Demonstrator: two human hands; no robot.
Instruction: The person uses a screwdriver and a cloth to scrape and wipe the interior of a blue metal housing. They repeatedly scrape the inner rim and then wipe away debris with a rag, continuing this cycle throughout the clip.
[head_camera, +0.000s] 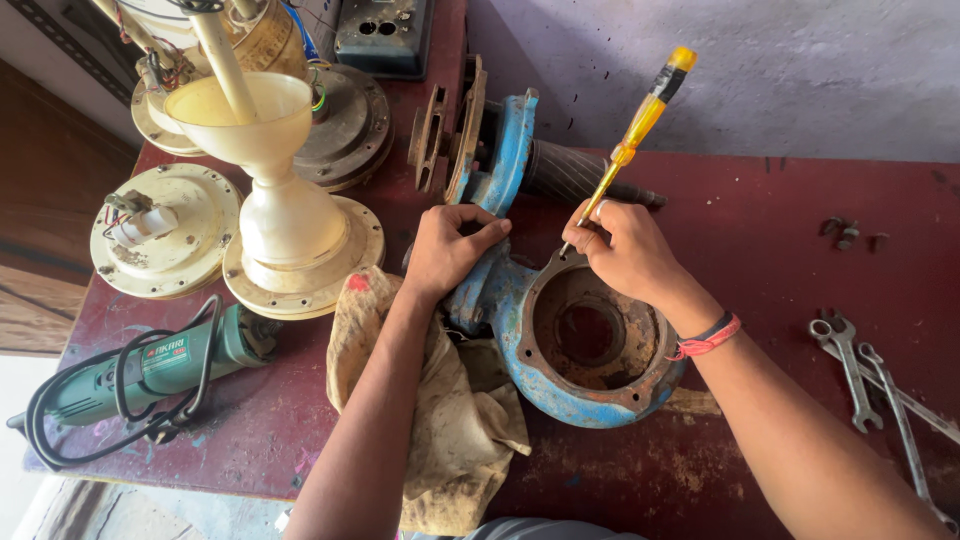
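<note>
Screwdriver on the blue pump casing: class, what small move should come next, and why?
Probably scrape the tip along the rim. The right hand holds the yellow screwdriver tip-down on the rusty flange of the blue pump casing, while the left hand steadies it.

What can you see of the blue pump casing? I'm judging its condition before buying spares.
The blue pump casing is a round cast-metal shell lying open side up on the red table. Its paint is chipped and its bowl rusty. The left hand grips its neck; the right hand sets a yellow-handled screwdriver on its flange. A dirty cloth lies against it.
</note>
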